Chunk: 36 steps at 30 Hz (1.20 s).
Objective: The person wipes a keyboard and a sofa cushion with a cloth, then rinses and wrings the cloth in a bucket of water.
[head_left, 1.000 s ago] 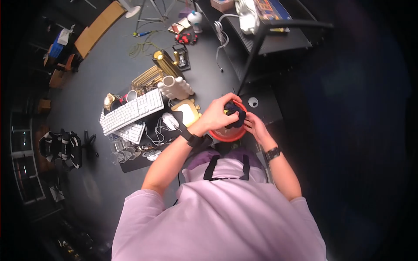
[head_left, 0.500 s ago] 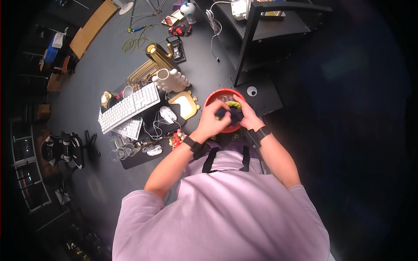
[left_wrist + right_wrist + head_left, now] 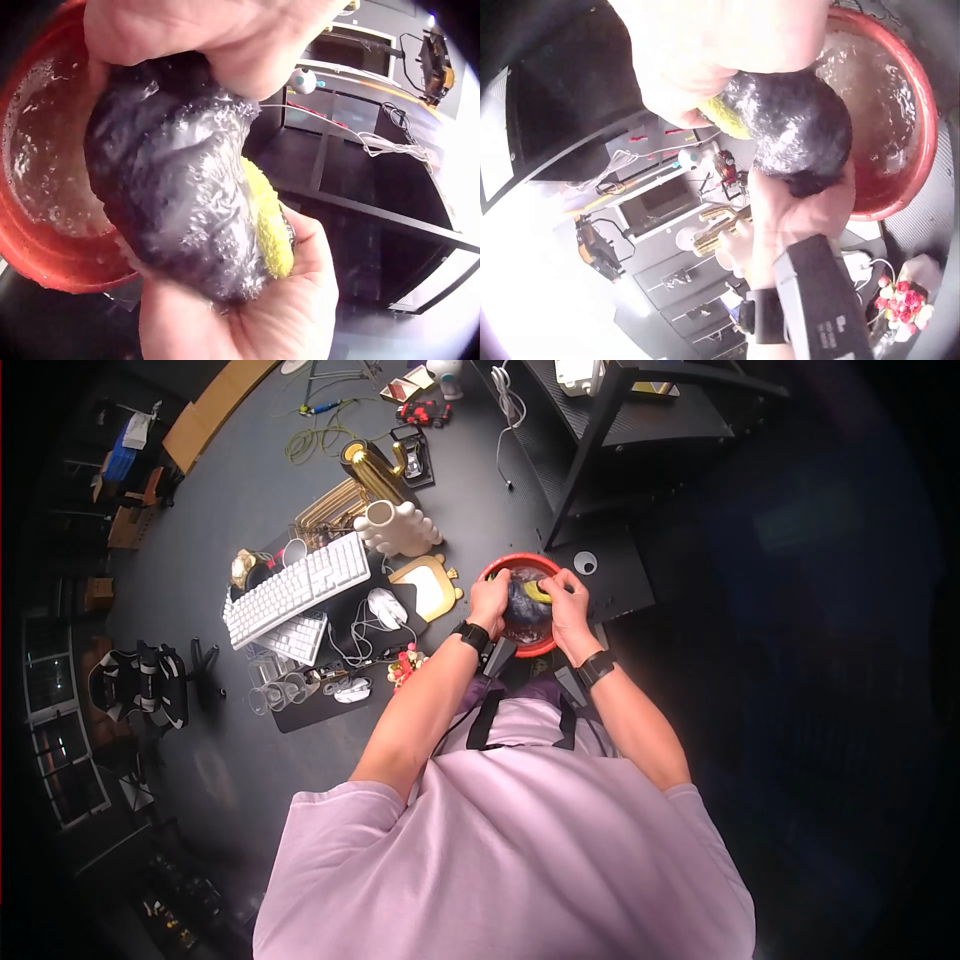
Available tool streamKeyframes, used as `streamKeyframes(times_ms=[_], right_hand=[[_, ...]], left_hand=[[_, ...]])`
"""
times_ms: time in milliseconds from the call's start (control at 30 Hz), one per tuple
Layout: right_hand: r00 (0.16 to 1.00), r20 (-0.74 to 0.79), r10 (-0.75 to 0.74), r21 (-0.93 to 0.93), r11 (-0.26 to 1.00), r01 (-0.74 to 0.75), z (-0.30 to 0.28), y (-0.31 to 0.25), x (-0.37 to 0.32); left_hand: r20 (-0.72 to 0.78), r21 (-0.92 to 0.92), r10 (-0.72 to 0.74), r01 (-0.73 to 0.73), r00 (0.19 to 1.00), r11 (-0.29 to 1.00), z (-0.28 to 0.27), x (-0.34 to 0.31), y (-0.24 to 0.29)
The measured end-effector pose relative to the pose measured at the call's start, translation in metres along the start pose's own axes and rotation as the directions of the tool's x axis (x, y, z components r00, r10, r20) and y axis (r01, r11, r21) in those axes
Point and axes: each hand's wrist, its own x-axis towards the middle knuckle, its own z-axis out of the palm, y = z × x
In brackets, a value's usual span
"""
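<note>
A wet, dark cloth (image 3: 172,187) with a fuzzy yellow-green part (image 3: 268,225) is stretched between both hands. My left hand (image 3: 489,602) grips its left end; in the left wrist view those fingers come in from the top. The other end is pinched by my right hand (image 3: 570,615), thumb and fingers beside the yellow part. Below the cloth stands a round red basin (image 3: 924,127) with bubbly water (image 3: 52,157) in it. The cloth's ends are hidden inside the hands.
Left of the basin lie a yellow-framed tray (image 3: 447,595), a white mouse (image 3: 387,608) and white keyboards (image 3: 300,595), with a knobbly white vase (image 3: 400,530) behind. A black shelf frame (image 3: 590,455) rises beyond the basin. A white roll-like object (image 3: 585,563) sits to its right.
A second ago the cloth was bunched in the left hand, with the right at the basin's side. Both hands then came together on it, and now they are apart with the cloth spread between them.
</note>
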Motion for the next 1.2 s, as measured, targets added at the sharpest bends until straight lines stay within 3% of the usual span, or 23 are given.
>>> streamKeyframes(times_ms=[100,133,167,233,367,400,467,500,533,600,633,667,733,767,800,867,900,1000,1033,1067,1100,1167,1200], right_hand=[[0.998,0.044,-0.032,-0.055,0.998,0.035,-0.002,-0.002,0.000],[0.998,0.067,-0.018,-0.064,0.998,0.022,-0.005,-0.002,0.000],[0.998,0.061,-0.016,-0.065,0.998,0.020,-0.003,-0.004,-0.001],[0.974,-0.032,-0.224,-0.190,0.958,0.215,0.004,-0.009,-0.004],[0.989,-0.003,-0.149,-0.079,0.986,0.148,-0.012,-0.015,-0.002],[0.988,0.021,-0.152,-0.287,0.946,0.151,-0.019,-0.020,-0.004],[0.987,0.070,-0.142,-0.656,0.739,0.153,-0.032,-0.032,-0.008],[0.994,0.093,-0.058,-0.790,0.604,0.109,-0.038,-0.040,-0.010],[0.994,0.093,-0.059,-0.791,0.602,0.110,-0.040,-0.045,-0.015],[0.919,-0.008,0.394,-0.769,0.585,-0.257,-0.024,-0.087,-0.035],[0.911,0.045,0.410,-0.735,0.631,-0.248,-0.037,-0.072,-0.032],[0.911,0.044,0.409,-0.735,0.631,-0.248,-0.042,-0.067,-0.030],[0.819,0.110,0.564,-0.496,0.745,-0.447,-0.047,-0.064,-0.027],[0.784,0.130,0.607,-0.336,0.771,-0.541,-0.044,-0.067,-0.027],[0.786,0.128,0.605,-0.335,0.772,-0.540,-0.044,-0.068,-0.022],[0.624,0.333,0.707,0.073,0.641,-0.764,-0.045,-0.070,-0.010],[0.624,0.332,0.707,0.073,0.641,-0.764,-0.043,-0.064,-0.007],[0.839,0.211,0.501,0.128,0.837,-0.532,-0.022,-0.023,-0.001],[0.866,0.040,0.499,0.212,0.842,-0.495,-0.017,-0.014,0.004],[0.865,0.046,0.499,0.209,0.842,-0.497,-0.015,-0.007,0.007],[0.918,-0.030,0.394,0.204,0.902,-0.381,-0.013,-0.001,0.008],[0.970,-0.162,0.182,0.113,0.980,-0.165,-0.005,0.003,0.011],[0.970,-0.160,0.184,0.111,0.980,-0.167,-0.001,0.000,0.009]], left_hand=[[0.160,-0.130,-0.114,0.136,0.980,0.982,0.002,0.006,0.002],[0.161,-0.127,-0.119,0.140,0.980,0.982,-0.001,0.012,-0.002],[0.242,-0.085,-0.225,0.251,0.944,0.964,-0.006,-0.003,0.016],[0.317,-0.029,-0.333,0.360,0.888,0.933,-0.011,-0.023,0.034],[0.444,-0.055,-0.054,0.087,0.895,0.995,-0.016,-0.030,0.039],[0.444,-0.054,-0.055,0.088,0.894,0.995,-0.017,-0.027,0.035],[0.418,0.091,0.354,-0.426,0.837,0.900,-0.018,-0.031,0.032],[0.392,0.222,0.448,-0.556,0.803,0.801,-0.019,-0.035,0.036],[0.393,0.220,0.449,-0.556,0.803,0.802,-0.020,-0.041,0.036],[0.425,0.251,0.796,-0.901,0.431,0.353,-0.023,-0.067,0.046],[0.473,0.253,0.809,-0.933,0.350,0.256,-0.024,-0.077,0.050],[0.473,0.252,0.809,-0.933,0.350,0.256,-0.027,-0.087,0.053],[0.658,0.211,0.748,-0.975,0.084,-0.076,-0.037,-0.103,0.056],[0.689,0.151,0.725,-0.975,-0.012,-0.160,-0.041,-0.105,0.056],[0.690,0.147,0.724,-0.976,-0.016,-0.162,-0.045,-0.107,0.056],[0.718,0.034,0.676,-0.960,-0.169,-0.276,-0.051,-0.113,0.057],[0.711,0.018,0.678,-0.960,-0.184,-0.279,-0.051,-0.116,0.056],[0.634,0.022,0.764,-0.985,-0.119,-0.172,-0.049,-0.122,0.054],[0.632,0.025,0.766,-0.984,-0.119,-0.174,-0.047,-0.118,0.051],[0.528,0.040,0.849,-0.999,0.008,-0.015,-0.043,-0.109,0.045],[0.415,0.033,0.898,-0.989,0.145,0.144,-0.040,-0.099,0.040],[0.252,0.070,0.885,-0.920,0.391,0.387,-0.035,-0.076,0.025],[0.200,0.049,0.841,-0.862,0.503,0.504,-0.032,-0.061,0.014]])
